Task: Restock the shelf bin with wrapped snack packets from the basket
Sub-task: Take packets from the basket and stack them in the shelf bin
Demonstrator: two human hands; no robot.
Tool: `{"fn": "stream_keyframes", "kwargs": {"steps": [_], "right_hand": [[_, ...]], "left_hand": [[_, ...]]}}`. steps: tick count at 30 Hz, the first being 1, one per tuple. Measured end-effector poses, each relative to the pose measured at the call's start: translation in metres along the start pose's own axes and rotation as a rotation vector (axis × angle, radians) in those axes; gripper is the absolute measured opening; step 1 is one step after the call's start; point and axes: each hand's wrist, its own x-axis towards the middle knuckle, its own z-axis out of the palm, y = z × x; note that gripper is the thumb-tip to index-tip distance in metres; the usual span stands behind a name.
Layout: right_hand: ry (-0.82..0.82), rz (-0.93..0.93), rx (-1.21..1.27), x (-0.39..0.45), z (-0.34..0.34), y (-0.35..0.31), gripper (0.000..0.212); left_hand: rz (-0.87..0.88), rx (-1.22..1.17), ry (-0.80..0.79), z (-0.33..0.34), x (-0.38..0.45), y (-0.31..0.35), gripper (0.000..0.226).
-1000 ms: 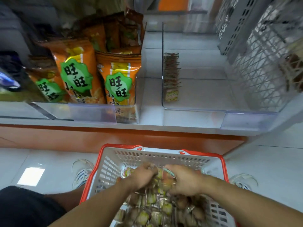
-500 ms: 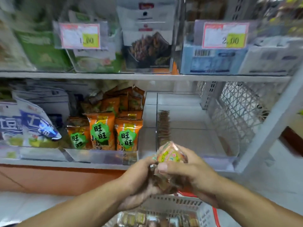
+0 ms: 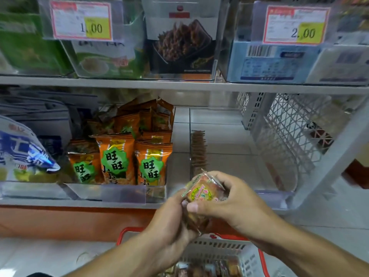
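Fingers (image 3: 175, 204) of the left hand (image 3: 169, 222) curling round the lower end of a clutch of small clear-wrapped snack packets (image 3: 201, 193), thumb of the right hand (image 3: 235, 204) pinching the top one from the near side — both hands closed on the bundle, held above the red-rimmed white plastic basket (image 3: 225, 246) and just in front of the clear acrylic shelf bin (image 3: 229, 148).

Going left to right along the lower shelf: crinkly blue-and-white foil bag (image 3: 22, 154), then glossy orange snack bags with green labels (image 3: 119, 158) standing upright in their own clear bin, then the target bin, nearly bare, holding only a thin row of dark packets (image 3: 198, 150) against its left wall, then a white metal lattice side panel (image 3: 289, 132).

Probably handling light and slippery — thin film wrappers sliding against each other, squarish contents likely brittle. Best gripping the stack across its flat faces with gentle pressure, not by the crimped edges, and supporting from below while lowering in beside the existing row. More packets lying loose in the basket, partly hidden by the forearms.
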Motion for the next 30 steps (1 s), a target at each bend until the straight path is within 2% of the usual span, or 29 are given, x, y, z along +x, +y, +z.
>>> {"fn": "stream_keyframes", "kwargs": {"steps": [2, 5, 8, 13, 18, 23, 27, 30], "right_hand": [[-0.016, -0.036, 0.000, -0.003, -0.005, -0.002, 0.049], [-0.085, -0.009, 0.180, -0.005, -0.009, 0.000, 0.044], [0.004, 0.062, 0.335, -0.004, -0.010, 0.009, 0.044], [0.008, 0.104, 0.297, -0.006, -0.008, 0.014, 0.042], [-0.041, 0.159, 0.346, -0.008, -0.005, 0.013, 0.034], [-0.008, 0.210, 0.490, -0.008, -0.004, 0.009, 0.026], [0.028, 0.228, 0.503, -0.007, -0.003, 0.010, 0.024], [-0.012, 0.226, 0.518, -0.008, -0.001, 0.010, 0.026]], "left_hand": [[0.015, -0.012, 0.007, 0.004, -0.002, 0.004, 0.036], [0.056, -0.018, 0.034, 0.005, -0.005, 0.007, 0.041], [0.076, 0.052, 0.076, 0.004, -0.008, 0.005, 0.034], [0.090, 0.131, 0.135, 0.000, -0.015, 0.004, 0.029], [0.071, 0.103, 0.111, -0.006, -0.021, 0.011, 0.030], [0.155, 0.117, 0.047, -0.009, -0.026, 0.015, 0.023], [0.200, 0.156, 0.035, -0.014, -0.026, 0.013, 0.027], [0.204, 0.192, -0.001, -0.013, -0.027, 0.010, 0.043]]}}
